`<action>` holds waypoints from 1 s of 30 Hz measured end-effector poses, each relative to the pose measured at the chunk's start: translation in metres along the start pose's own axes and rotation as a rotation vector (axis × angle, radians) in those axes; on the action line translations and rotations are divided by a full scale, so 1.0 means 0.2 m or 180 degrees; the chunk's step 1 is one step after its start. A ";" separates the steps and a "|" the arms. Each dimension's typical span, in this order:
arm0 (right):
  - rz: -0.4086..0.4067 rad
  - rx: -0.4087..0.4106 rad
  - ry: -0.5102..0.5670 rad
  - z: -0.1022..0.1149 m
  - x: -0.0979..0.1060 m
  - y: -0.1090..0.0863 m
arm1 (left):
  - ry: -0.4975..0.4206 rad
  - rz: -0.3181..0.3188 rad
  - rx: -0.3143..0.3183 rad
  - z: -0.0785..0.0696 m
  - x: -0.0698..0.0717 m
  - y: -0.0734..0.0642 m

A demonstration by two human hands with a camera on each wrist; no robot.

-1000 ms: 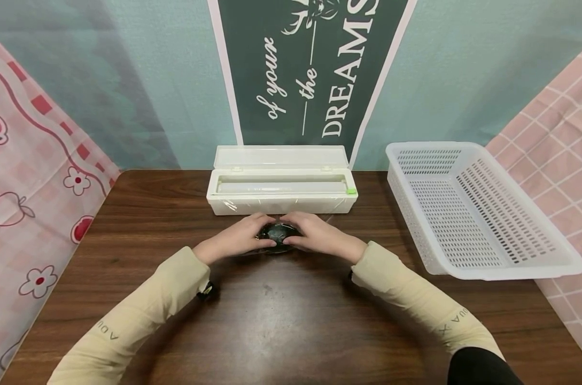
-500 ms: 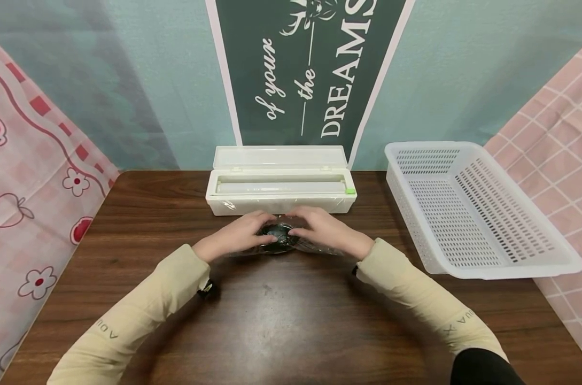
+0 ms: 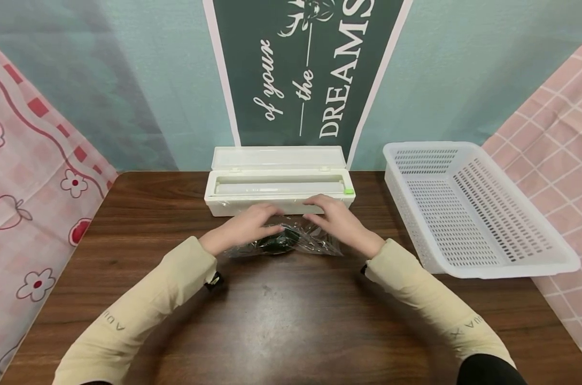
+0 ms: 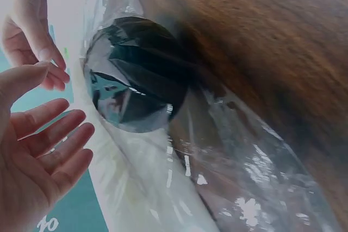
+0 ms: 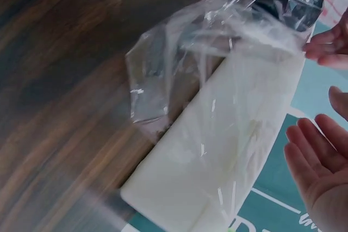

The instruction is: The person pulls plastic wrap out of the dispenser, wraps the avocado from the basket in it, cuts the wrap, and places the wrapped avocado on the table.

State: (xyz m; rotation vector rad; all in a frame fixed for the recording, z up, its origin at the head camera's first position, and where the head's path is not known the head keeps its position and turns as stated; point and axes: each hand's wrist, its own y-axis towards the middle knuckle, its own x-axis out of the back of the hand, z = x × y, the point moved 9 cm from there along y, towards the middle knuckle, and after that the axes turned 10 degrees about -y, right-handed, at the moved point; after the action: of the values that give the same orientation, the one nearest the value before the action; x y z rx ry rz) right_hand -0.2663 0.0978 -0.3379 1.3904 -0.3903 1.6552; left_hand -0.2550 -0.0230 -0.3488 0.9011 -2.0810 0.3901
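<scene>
A dark, glossy round object (image 3: 277,243) lies on the table under a loose sheet of clear plastic wrap (image 3: 319,241). The wrap spreads out to both sides of it, and in the left wrist view it lies over the round object (image 4: 138,74). My left hand (image 3: 246,229) hovers above its left side, fingers loosely bent and holding nothing. To the right, my right hand (image 3: 342,223) is raised above the wrap, fingers relaxed and apart from it. Just behind stands a white wrap dispenser (image 3: 281,206), lid up, with a roll (image 3: 281,187) inside.
A white perforated plastic basket (image 3: 464,214) stands at the right of the brown wooden table (image 3: 271,321). A green cutter tab (image 3: 349,191) sits at the dispenser's right end. Cloth hangings (image 3: 165,80) close off the back and sides.
Both hands have let go of the wrapped round object and lifted; the right one moved right and back. The wrap now spreads loosely to both sides.
</scene>
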 end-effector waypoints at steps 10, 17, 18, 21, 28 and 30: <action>-0.0437 -0.0340 -0.0011 -0.13 0.08 -0.04 | 0.0143 -0.0001 -0.0049 -0.07 0.02 0.07; -0.0736 -0.0475 0.0022 -0.20 0.13 -0.06 | 0.0139 0.0016 -0.0078 -0.10 0.03 0.12; -0.0766 -0.0503 0.0017 -0.21 0.13 -0.07 | 0.0140 0.0009 -0.0087 -0.10 0.04 0.13; -0.0851 -0.0591 -0.0009 -0.23 0.15 -0.08 | 0.0171 -0.0013 -0.0130 -0.11 0.05 0.16; -0.1078 -0.0723 0.0009 -0.28 0.18 -0.10 | 0.0253 -0.0086 -0.0199 -0.13 0.07 0.22; -0.1126 -0.0766 0.0035 -0.29 0.19 -0.10 | 0.0259 -0.0109 -0.0206 -0.14 0.08 0.23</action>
State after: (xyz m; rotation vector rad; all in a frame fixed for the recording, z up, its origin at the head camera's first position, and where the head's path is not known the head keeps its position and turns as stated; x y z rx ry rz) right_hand -0.2844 0.1674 -0.3286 1.1918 -0.3053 1.2819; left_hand -0.2794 0.0177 -0.3182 0.8673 -1.9900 0.3340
